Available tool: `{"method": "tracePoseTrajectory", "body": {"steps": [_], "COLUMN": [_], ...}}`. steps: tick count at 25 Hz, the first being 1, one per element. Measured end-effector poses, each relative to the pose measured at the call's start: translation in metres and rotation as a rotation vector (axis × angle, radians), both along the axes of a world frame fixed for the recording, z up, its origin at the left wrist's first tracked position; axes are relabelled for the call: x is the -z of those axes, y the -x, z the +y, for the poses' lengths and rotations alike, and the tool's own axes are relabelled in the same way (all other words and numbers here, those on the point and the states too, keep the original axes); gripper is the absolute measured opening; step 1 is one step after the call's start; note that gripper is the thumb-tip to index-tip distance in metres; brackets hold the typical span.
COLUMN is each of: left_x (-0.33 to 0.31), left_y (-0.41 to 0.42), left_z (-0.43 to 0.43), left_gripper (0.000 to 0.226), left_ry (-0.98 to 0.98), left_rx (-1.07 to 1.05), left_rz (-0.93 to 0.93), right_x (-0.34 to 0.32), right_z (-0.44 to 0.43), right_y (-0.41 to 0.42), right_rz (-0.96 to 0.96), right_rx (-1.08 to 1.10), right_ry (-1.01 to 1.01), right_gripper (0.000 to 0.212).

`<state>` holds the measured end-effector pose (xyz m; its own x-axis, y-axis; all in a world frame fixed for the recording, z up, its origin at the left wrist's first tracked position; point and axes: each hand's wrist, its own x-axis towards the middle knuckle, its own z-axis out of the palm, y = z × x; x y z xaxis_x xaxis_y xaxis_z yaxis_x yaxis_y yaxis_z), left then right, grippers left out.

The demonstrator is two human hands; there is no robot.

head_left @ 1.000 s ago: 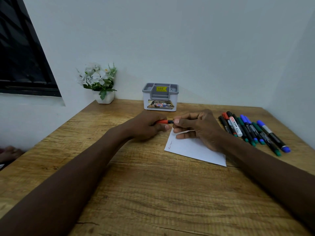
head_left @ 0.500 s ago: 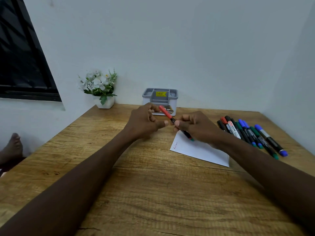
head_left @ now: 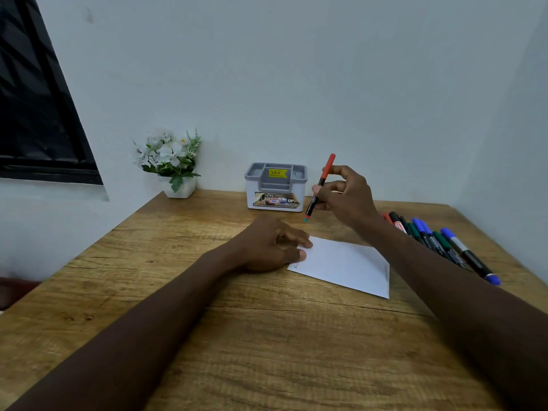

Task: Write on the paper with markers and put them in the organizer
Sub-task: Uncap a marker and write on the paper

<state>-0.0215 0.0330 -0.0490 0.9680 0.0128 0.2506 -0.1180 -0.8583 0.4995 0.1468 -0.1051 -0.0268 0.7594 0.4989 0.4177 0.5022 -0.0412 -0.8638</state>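
One organizer, one paper sheet, one potted plant. One red-capped marker aloft. At least seven markers in a row, partly hidden.

the light brown wooden table top shows a coarse, streaked grain and a matt finish; the white rectangular paper sheet is smooth and matt; the grey and white plastic organizer has a dull, smooth surface, with a glossier printed label across its front; the slim black plastic marker with a red cap looks smooth with a slight sheen; the row of plastic markers with coloured caps is smooth and faintly glossy; the small white square pot looks smooth, ceramic or plastic i cannot tell; the pale painted wall is matt.
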Motion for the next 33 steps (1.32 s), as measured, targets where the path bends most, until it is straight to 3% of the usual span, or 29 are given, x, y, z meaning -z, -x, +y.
{"method": "tracePoseTrajectory", "body": {"steps": [3,8,15,20,27,33], "left_x": [-0.001,0.003,0.006,0.009,0.011,0.011], "left_y": [-0.001,-0.001,-0.001,-0.004,-0.005,-0.005], "left_z": [0.011,0.016,0.017,0.018,0.019,0.019], "left_gripper": [0.032,0.033,0.033,0.034,0.034,0.034], "left_ry": [-0.017,-0.024,-0.009,-0.011,0.001,0.0], "left_rx": [-0.062,-0.063,-0.079,-0.089,-0.097,-0.096], "left_rz": [0.01,-0.03,-0.076,-0.068,-0.062,-0.062], "right_x": [-0.008,-0.026,-0.039,-0.024,-0.012,-0.01], "right_z": [0.014,0.034,0.056,0.077,0.085,0.085], "right_y": [-0.004,-0.015,-0.034,-0.053,-0.067,-0.073], "right_rz": [-0.076,-0.099,0.002,-0.091,-0.192,-0.213], "right_rx": [0.094,0.097,0.16,0.207,0.242,0.218], "right_ry": [-0.019,-0.216,-0.383,-0.227,-0.055,-0.031], "right_gripper": [0.062,0.086,0.077,0.08,0.047,0.05]}}
